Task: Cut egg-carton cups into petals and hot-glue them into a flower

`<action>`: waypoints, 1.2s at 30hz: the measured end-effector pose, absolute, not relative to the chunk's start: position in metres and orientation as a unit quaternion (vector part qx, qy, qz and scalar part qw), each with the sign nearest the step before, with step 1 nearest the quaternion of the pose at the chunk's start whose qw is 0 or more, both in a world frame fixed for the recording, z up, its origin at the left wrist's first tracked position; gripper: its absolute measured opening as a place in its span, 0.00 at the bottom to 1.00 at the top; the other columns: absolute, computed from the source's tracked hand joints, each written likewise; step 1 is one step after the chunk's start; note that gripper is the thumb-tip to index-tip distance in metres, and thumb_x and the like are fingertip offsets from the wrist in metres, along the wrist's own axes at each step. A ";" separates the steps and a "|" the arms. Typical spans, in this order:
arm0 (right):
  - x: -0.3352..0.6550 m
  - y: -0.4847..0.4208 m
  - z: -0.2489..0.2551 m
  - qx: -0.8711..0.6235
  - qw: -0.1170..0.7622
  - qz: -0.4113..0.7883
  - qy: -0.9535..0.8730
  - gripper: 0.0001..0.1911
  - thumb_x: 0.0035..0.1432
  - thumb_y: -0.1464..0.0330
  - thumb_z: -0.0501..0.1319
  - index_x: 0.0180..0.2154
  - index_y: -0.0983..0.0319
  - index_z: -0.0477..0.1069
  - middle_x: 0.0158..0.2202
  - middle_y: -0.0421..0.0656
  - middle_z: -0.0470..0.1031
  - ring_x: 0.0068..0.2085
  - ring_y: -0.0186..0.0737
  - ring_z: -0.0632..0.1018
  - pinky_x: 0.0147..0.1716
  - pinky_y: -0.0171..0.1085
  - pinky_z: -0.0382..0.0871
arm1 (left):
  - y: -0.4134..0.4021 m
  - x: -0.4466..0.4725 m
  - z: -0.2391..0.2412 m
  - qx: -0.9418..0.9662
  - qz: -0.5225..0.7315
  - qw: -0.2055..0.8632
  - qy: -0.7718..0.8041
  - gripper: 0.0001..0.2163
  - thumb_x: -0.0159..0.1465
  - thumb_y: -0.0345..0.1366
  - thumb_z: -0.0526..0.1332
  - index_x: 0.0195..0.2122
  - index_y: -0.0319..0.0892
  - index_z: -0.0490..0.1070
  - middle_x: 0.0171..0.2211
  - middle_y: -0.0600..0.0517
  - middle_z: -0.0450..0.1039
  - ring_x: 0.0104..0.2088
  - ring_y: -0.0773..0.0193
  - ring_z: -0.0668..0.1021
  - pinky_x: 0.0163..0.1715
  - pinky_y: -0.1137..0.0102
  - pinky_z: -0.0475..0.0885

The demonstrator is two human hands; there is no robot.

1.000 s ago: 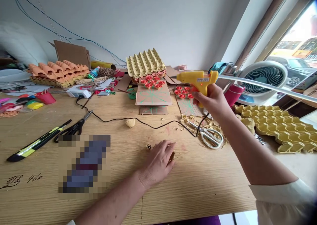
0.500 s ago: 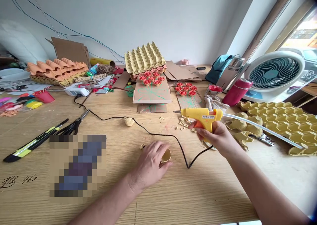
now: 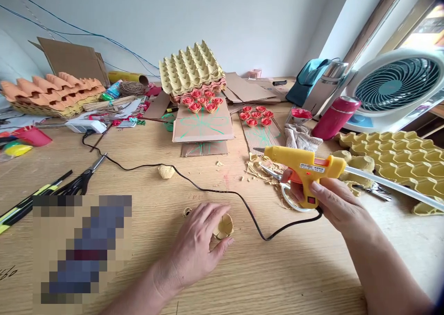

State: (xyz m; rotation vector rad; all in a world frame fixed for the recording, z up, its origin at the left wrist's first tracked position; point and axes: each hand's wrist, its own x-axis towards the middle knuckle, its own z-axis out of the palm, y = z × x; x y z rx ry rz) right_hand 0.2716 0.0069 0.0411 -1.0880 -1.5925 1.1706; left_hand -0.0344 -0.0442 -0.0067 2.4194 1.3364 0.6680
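Note:
My left hand (image 3: 197, 241) is on the table with thumb and fingers curved round a yellow egg-carton cup (image 3: 225, 227), whose rim has slits in it. Just beyond the knuckles lies a small coiled piece (image 3: 187, 211), partly covered by the hand. My right hand (image 3: 342, 208) grips a yellow hot glue gun (image 3: 300, 164) above the table, its nozzle pointing left. A clear glue stick (image 3: 391, 182) sticks out of its back end, and a black cord (image 3: 239, 194) runs from the handle across the table. Another cut cup (image 3: 166, 171) sits farther off, beside the cord.
White-handled scissors (image 3: 289, 199) lie among scraps behind the glue gun. Egg trays (image 3: 405, 160) are at right, near a pink bottle (image 3: 336, 117) and a fan (image 3: 388, 86). Red paper roses (image 3: 256, 116) rest on cardboard. Black scissors (image 3: 83, 178) and a utility knife (image 3: 26, 206) lie at left.
The view has shifted, so most things appear farther left. The glue gun looks larger and farther right in view, and more of the cup shows between my left thumb and fingers.

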 end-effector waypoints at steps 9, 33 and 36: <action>0.266 0.003 0.045 -0.416 0.417 0.482 -0.648 0.23 0.63 0.46 0.58 0.44 0.56 0.76 0.29 0.44 0.70 0.27 0.42 0.67 0.24 0.41 0.63 | -0.044 -0.037 -0.011 0.834 0.244 0.145 0.473 0.23 0.63 0.31 0.64 0.59 0.47 0.64 0.52 0.46 0.74 0.51 0.52 0.77 0.53 0.57 0.75; 0.267 -0.001 0.038 -0.390 0.418 0.566 -0.594 0.21 0.70 0.52 0.51 0.47 0.57 0.74 0.31 0.44 0.69 0.30 0.43 0.69 0.32 0.43 0.67 | -0.040 -0.040 0.001 0.816 0.345 0.042 0.462 0.18 0.67 0.29 0.60 0.57 0.46 0.67 0.47 0.46 0.75 0.49 0.54 0.77 0.50 0.60 0.75; 0.272 0.000 0.038 -0.404 0.433 0.550 -0.589 0.23 0.69 0.49 0.51 0.47 0.58 0.74 0.31 0.45 0.70 0.31 0.45 0.70 0.33 0.44 0.67 | -0.036 -0.041 0.004 0.812 0.344 0.019 0.472 0.18 0.67 0.29 0.60 0.58 0.47 0.67 0.47 0.46 0.75 0.49 0.54 0.76 0.50 0.59 0.74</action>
